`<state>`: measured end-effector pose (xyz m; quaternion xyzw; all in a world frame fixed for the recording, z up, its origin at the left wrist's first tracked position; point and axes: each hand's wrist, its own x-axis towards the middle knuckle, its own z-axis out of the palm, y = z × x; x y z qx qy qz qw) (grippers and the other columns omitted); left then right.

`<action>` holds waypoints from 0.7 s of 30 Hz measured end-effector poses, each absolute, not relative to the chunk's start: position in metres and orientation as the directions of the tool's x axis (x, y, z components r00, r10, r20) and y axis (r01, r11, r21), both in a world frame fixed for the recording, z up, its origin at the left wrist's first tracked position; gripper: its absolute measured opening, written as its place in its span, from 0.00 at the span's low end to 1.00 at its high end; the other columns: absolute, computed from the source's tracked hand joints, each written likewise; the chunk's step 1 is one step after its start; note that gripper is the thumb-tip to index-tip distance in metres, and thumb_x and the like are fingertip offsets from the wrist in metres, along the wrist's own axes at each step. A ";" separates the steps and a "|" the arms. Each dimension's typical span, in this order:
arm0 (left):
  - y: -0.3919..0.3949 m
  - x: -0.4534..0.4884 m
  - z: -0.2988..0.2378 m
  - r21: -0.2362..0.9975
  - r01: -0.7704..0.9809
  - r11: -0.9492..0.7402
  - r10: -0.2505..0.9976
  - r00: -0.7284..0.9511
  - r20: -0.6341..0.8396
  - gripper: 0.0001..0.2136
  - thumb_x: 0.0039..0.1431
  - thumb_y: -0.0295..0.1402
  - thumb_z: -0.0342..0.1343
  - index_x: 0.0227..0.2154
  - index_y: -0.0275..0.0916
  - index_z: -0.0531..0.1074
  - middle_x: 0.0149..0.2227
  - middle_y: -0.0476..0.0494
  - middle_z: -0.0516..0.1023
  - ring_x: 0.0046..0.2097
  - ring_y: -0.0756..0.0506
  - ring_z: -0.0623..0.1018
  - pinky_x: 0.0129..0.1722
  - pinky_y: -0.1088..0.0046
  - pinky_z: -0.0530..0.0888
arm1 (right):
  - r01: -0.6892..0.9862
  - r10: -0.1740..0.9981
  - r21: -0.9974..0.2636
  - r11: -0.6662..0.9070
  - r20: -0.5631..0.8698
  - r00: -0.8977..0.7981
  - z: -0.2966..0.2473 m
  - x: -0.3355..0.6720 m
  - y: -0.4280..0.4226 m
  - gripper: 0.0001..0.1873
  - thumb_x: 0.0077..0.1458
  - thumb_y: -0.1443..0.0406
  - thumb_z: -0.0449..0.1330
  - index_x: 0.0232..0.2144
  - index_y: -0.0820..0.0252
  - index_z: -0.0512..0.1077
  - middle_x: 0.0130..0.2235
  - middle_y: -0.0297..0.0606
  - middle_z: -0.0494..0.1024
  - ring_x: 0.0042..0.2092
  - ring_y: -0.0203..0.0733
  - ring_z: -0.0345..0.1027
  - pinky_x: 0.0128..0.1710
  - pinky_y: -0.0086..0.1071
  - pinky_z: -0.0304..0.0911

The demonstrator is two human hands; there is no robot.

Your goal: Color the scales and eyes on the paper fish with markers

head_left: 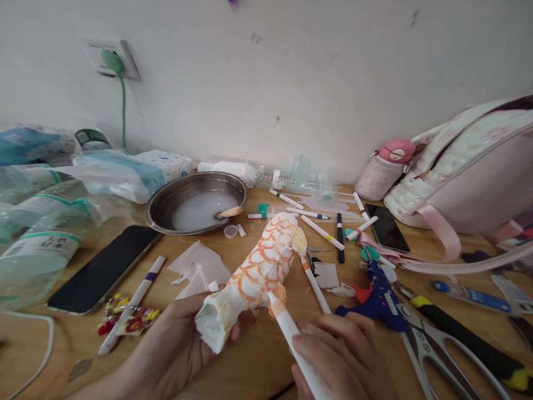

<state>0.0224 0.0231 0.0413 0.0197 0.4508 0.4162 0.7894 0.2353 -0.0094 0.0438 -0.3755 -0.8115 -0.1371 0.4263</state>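
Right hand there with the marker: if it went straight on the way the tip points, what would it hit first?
Most likely the orange-patterned white tube in the left hand. The marker in the right hand looks at or very near it; depth is unclear.

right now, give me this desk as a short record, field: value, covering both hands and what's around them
left hand: holds white craft piece with orange scale marks
right hand: holds white marker, tip at the piece, contact unclear
behind: metal bowl with cloudy liquid
left side: dark phone, clear plastic bottles
right side: blue glue gun, scissors
back right: pink-lidded bottle, backpack
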 end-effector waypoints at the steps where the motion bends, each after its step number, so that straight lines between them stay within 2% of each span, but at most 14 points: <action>1: 0.023 0.023 0.043 0.421 -0.632 0.651 0.675 0.229 -0.701 0.18 0.56 0.18 0.45 0.23 0.28 0.81 0.16 0.37 0.79 0.17 0.44 0.78 0.18 0.74 0.78 | 0.729 0.495 -0.113 0.675 0.802 -0.334 0.044 0.234 -0.009 0.07 0.57 0.73 0.53 0.36 0.60 0.70 0.29 0.27 0.83 0.29 0.32 0.75 0.35 0.32 0.61; 4: 0.025 0.026 0.047 0.458 -0.605 0.652 0.669 0.173 -0.723 0.19 0.56 0.18 0.44 0.21 0.30 0.80 0.16 0.38 0.79 0.16 0.45 0.77 0.17 0.75 0.77 | 0.716 0.498 -0.115 0.689 0.792 -0.352 0.042 0.234 -0.010 0.08 0.57 0.73 0.53 0.37 0.60 0.70 0.31 0.27 0.83 0.31 0.33 0.75 0.37 0.33 0.60; 14: 0.026 0.026 0.046 0.444 -0.610 0.656 0.658 0.173 -0.733 0.14 0.54 0.18 0.49 0.22 0.28 0.79 0.16 0.36 0.79 0.16 0.44 0.77 0.17 0.74 0.77 | 0.704 0.500 -0.082 0.705 0.761 -0.412 0.037 0.236 -0.013 0.08 0.62 0.71 0.51 0.38 0.59 0.70 0.33 0.27 0.84 0.33 0.33 0.74 0.40 0.35 0.58; 21: 0.023 0.026 0.041 0.426 -0.640 0.640 0.672 0.197 -0.714 0.13 0.53 0.17 0.51 0.24 0.29 0.80 0.18 0.38 0.81 0.17 0.43 0.79 0.18 0.73 0.78 | 0.701 0.499 -0.083 0.708 0.762 -0.413 0.038 0.235 -0.013 0.08 0.58 0.72 0.53 0.38 0.59 0.69 0.33 0.27 0.84 0.32 0.33 0.75 0.39 0.35 0.58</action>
